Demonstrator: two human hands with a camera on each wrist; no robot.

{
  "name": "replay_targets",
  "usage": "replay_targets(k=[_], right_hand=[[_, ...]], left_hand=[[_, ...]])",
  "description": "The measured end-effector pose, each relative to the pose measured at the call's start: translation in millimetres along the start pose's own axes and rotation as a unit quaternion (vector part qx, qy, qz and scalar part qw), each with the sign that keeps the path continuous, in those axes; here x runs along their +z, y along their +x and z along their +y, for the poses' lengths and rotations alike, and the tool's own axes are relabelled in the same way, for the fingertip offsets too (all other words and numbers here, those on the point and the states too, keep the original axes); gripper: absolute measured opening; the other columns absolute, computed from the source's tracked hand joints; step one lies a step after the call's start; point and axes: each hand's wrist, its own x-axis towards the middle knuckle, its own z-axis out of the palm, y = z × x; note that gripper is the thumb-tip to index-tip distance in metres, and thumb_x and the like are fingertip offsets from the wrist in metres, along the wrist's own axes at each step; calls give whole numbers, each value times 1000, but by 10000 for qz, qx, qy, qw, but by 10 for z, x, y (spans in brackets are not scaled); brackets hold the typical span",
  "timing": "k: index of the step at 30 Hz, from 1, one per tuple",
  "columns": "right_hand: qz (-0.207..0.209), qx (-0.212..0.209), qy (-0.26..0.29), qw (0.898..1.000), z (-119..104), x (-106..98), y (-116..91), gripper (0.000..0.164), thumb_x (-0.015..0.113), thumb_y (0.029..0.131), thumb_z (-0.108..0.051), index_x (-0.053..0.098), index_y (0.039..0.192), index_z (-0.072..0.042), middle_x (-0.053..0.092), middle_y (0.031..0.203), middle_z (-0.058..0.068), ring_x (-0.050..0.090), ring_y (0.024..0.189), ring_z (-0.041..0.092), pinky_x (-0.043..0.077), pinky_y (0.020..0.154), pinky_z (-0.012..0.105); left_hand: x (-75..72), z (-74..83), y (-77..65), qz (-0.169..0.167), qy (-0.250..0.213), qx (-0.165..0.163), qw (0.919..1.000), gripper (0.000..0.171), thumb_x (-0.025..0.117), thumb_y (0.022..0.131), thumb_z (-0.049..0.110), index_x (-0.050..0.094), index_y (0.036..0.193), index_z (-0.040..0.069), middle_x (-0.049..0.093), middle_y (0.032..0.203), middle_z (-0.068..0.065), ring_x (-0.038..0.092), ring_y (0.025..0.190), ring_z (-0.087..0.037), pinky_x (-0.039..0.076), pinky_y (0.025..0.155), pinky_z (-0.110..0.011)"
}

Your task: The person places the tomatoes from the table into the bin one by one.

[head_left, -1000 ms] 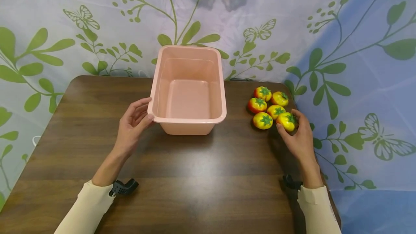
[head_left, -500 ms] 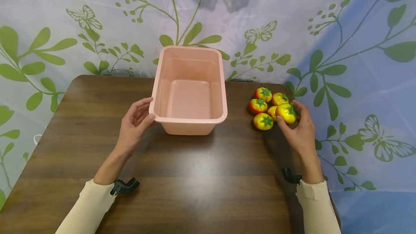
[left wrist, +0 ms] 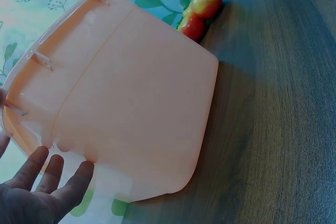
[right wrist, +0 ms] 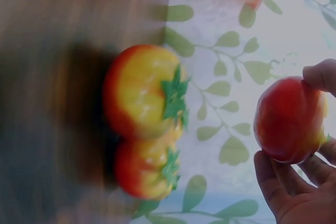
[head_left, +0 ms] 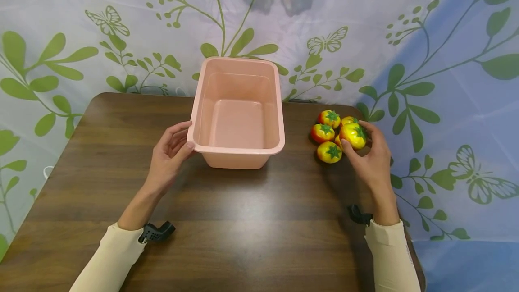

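My left hand (head_left: 167, 159) grips the near left corner of a pink plastic bin (head_left: 235, 151), thumb on the rim. In the left wrist view its fingertips touch the outer wall of the bin (left wrist: 136, 93). At the right, my right hand (head_left: 372, 159) holds a yellow and red tomato (head_left: 352, 136) with a green star-shaped top between thumb and fingers. The right wrist view has this held tomato (right wrist: 290, 121) raised off the table, its red underside showing. Several similar tomatoes lie grouped below and to the left of it, such as a yellow one (head_left: 329, 152); one is mostly hidden.
Everything stands on a brown wooden table (head_left: 243, 220). Behind it and along the right side hangs a cloth (head_left: 340, 8) printed with green leaves and butterflies, close to the table's edges. The bin stands near the back edge, its inside bare.
My right hand has lifted one tomato off the group and moved it up and slightly left, now overlapping the others behind. The left hand stays on the bin's corner.
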Motion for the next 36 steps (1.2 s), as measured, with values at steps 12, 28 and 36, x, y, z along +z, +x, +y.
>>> replay_targets(k=[12, 28, 36], right_hand=[[-22, -449, 300, 9985, -280, 206, 151, 64, 87, 88, -19, 64, 147, -13, 68, 140, 11, 57, 114, 10, 44, 92, 9], [-347, -764, 640, 9944, -800, 538, 341, 63, 85, 88, -26, 63, 146, -17, 69, 136, 10, 61, 111, 16, 50, 88, 23], [-633, -1079, 1018, 9869, -1071, 759, 351, 63, 87, 87, -30, 63, 145, -20, 69, 138, 3, 62, 113, 17, 51, 93, 24]], left_hand=[[-24, 17, 7, -67, 116, -27, 9999, 53, 64, 106, 1, 50, 157, 8, 58, 152, -19, 66, 133, -20, 64, 98, -25], [-36, 14, 26, -110, 166, -107, 9997, 53, 64, 106, 2, 50, 156, 9, 56, 153, -23, 66, 132, -21, 64, 97, -25], [-42, 17, 10, -87, 156, -110, 9998, 53, 64, 106, 3, 50, 157, 10, 56, 152, -22, 67, 132, -22, 65, 97, -25]])
